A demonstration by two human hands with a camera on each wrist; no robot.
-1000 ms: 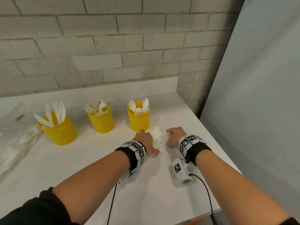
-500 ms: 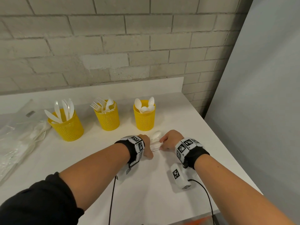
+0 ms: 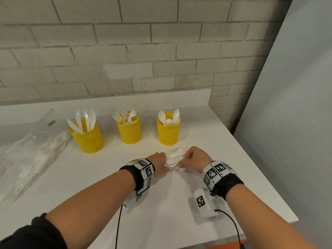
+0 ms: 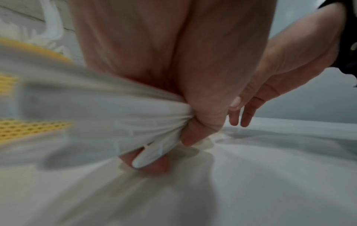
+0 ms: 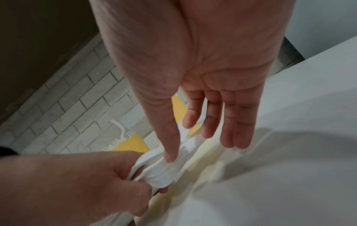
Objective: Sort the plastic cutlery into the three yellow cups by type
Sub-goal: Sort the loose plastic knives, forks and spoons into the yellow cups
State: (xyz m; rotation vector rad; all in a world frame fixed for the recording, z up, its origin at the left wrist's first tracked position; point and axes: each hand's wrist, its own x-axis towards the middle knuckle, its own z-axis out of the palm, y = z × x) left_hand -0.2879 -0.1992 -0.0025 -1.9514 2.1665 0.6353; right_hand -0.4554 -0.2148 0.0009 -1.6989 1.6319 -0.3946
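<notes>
Three yellow cups stand in a row on the white tabletop (image 3: pixel 206 186), near the brick wall (image 3: pixel 125 51). The left cup (image 3: pixel 88 139) holds knives, about five with their blades up and fanned. The middle cup (image 3: pixel 129 133) holds forks, tines up and leaning left, with one or two rounded ends among them; the exact count is unclear. The right cup (image 3: pixel 168 134) holds spoons, bowls up: two stand tall and about two more sit low at the rim.

In front of the right cup, a bunch of white spoons (image 3: pixel 175 157) sits between the two hands, just above the tabletop. Their number cannot be told, as they overlap and blur. Their long axis runs roughly from the left hand up toward the right cup, bowls at the far end.

The left hand (image 3: pixel 159 163) is clamped on the bunch: in the left wrist view the thumb and curled fingers (image 4: pixel 195 134) pinch the handles, and one handle tip pokes out below. The right hand (image 3: pixel 195 159) is loose, its fingers (image 5: pixel 237 122) straight and slightly spread, and its thumb tip touches the bowls of the spoons in the right wrist view.

To the left of the left cup lies a clear plastic bag (image 3: pixel 30 155) with more white cutlery inside.
</notes>
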